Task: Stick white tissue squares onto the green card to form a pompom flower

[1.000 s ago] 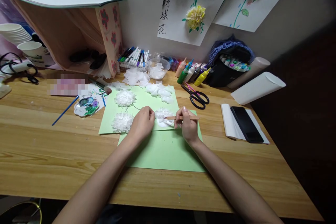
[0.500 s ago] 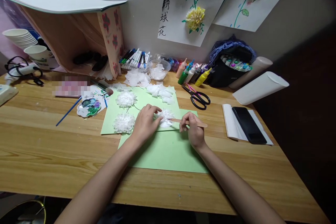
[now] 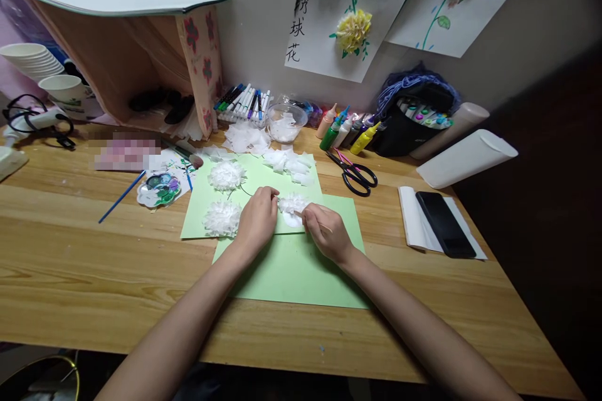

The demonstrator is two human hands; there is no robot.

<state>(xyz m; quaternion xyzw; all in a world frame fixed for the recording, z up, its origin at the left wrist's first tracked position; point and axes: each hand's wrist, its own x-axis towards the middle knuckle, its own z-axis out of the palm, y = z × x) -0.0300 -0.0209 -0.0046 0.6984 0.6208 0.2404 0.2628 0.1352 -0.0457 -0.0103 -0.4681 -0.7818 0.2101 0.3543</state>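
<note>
Stick (image 3: 325, 227) in closed right grip (image 3: 328, 234)

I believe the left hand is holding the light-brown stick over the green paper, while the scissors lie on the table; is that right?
Not quite: the head view shows the right hand holding the light-brown stick; the rest stands.

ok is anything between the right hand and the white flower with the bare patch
Nothing visible blocks it: only the thin stick that the right hand holds points toward the white flower. The scissors lie farther back.
</note>
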